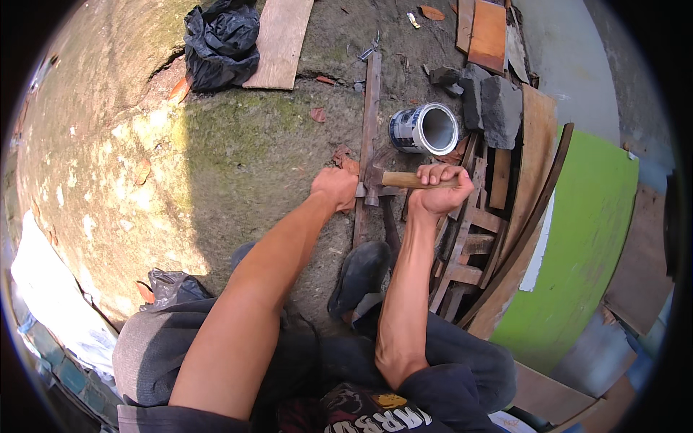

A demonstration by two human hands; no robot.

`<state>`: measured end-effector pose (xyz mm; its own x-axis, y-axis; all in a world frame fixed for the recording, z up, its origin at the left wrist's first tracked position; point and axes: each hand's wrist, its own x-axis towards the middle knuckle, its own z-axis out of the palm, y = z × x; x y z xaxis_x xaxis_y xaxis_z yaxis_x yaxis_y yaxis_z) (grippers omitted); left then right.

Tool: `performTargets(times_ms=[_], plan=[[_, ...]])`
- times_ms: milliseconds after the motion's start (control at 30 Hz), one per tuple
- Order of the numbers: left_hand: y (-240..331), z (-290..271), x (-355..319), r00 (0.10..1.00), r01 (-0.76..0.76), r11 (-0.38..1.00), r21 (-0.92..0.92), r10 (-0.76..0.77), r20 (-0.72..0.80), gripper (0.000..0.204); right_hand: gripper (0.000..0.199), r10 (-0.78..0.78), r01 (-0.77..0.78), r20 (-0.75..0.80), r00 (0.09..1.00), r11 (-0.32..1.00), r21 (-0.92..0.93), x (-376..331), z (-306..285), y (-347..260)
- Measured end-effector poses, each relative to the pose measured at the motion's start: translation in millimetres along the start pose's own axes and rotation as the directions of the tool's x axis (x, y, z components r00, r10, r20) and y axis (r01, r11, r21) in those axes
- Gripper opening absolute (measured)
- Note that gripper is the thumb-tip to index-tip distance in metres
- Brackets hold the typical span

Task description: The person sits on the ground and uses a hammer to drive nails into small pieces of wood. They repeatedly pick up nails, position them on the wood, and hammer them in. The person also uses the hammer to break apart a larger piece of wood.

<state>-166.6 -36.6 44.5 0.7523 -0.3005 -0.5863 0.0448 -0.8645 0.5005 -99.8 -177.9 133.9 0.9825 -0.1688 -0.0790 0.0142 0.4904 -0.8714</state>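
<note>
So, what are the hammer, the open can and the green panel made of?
Hammer: wooden handle, by its plain tan surface; dull brown head, probably rusty steel. Can: likely tinplate, given its shiny rim and grey inside. Green panel: scuffed paint or laminate, perhaps over plywood; the coating hides the core.

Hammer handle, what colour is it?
The hammer handle is light tan, wood-coloured; it shows best in the head view.

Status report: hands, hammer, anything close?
Right hand gripping hammer; left hand closed at wooden strip, grip hidden. Hammer head over strip, contact unclear. Open metal can near right hand.
</note>
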Motion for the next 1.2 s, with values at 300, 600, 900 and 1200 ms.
performTargets(times_ms=[300, 600, 900, 1200], plan=[[-4, 8, 8, 0.997, -0.049, 0.995, 0.090, 0.054, -0.060, 0.035, 0.031, 0.109, -0.099, 0.078, 0.991, 0.988, -0.121, 13, 4, -27], [-4, -6, -16, 0.963, -0.264, 0.946, 0.187, 0.270, -0.007, 0.064, 0.028, -0.006, -0.008, -0.057, 0.998, 0.970, -0.243, -14, -48, -55], [-16, 5, -17, 0.931, -0.208, 0.935, 0.287, 0.279, -0.234, 0.049, 0.028, -0.067, 0.046, -0.118, 0.991, 0.983, -0.178, -51, -70, -51], [28, 17, -9, 0.883, -0.083, 0.990, -0.111, 0.021, -0.469, 0.033, 0.029, -0.115, 0.098, -0.160, 0.980, 0.989, -0.111, -76, -78, -68]])
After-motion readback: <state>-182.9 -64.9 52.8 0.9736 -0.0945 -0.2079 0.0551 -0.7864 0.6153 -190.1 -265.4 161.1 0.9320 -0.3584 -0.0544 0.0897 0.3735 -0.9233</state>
